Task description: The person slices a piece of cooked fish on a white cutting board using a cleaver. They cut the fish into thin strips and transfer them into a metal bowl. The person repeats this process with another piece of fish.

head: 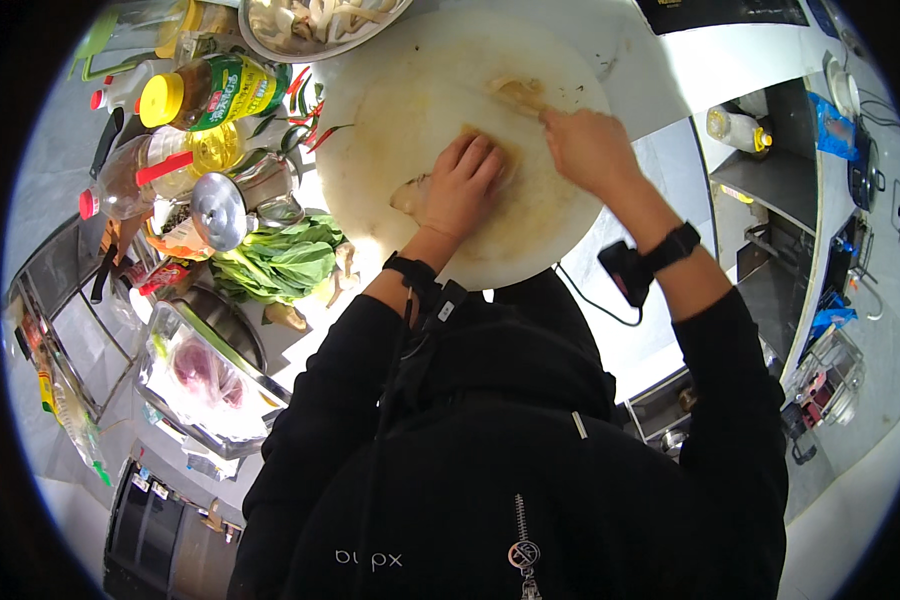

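Note:
My left hand (469, 180) presses with bent fingers on a pale, mushroom-like piece (407, 196) on the round white cutting board (367, 172). One end of the piece shows at the hand's left; the rest is under the palm. To the right, my right hand (589, 146) is closed in a fist over the board's right part, around what looks like a knife handle. Its blade is blurred and hard to make out. Another pale brown piece (521, 94) lies by the right fingertips. Small dark bits dot the board.
A metal bowl (330, 54) of pale strips stands beyond the board. Along the left are red and green chillies (315, 124), a yellow-capped jar (202, 94), oil bottles, a metal pot lid (219, 211), leafy greens (277, 255), ginger pieces and a tray with bagged meat (210, 375). Shelves stand right.

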